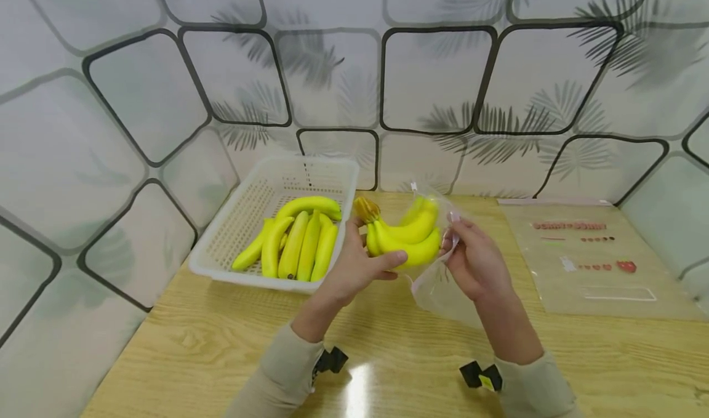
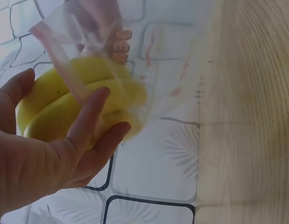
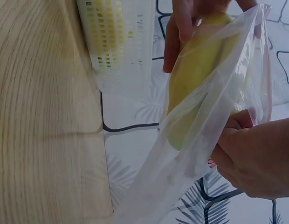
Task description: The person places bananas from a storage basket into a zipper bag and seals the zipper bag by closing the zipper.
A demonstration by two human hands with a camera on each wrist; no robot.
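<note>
Right, two bunches of bananas here: one bunch sits in the left hand, fingers curled under it, its far end inside the clear bag. The right hand pinches the bag's open edge, holding it up just above the wooden surface. The other bunch, some six bananas, lies in the one white basket at left. One more flat bag lies at right.

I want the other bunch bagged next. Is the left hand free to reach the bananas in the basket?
Probably not yet: the left hand grips a banana bunch half inside the clear bag. The basket bananas lie uncovered right beside it.
</note>
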